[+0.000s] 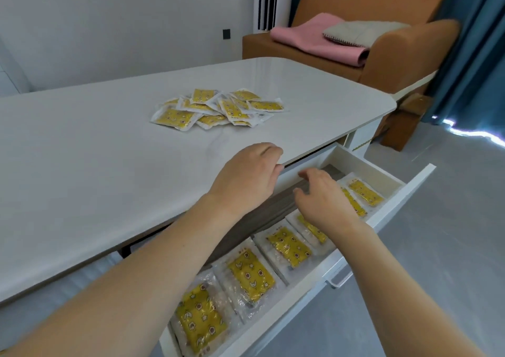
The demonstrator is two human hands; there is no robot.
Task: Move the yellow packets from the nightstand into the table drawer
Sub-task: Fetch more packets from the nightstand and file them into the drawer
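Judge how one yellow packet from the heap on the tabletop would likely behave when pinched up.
Probably floppy: each yellow packet is a thin flat pouch with clear crinkly edges. Likely slippery, as the film looks glossy and the heap overlaps loosely on a smooth tabletop, so neighbours may slide. It looks flat, unlikely to roll.

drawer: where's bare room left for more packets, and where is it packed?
Open drawer: the bare floor is along its back, between the packets in the drawer and the table edge, and at the far end wall. The front row is packed from near end to far. The right hand hovers over the free strip; the left hand rests at the tabletop edge. The pile on the tabletop has bare surface all round.
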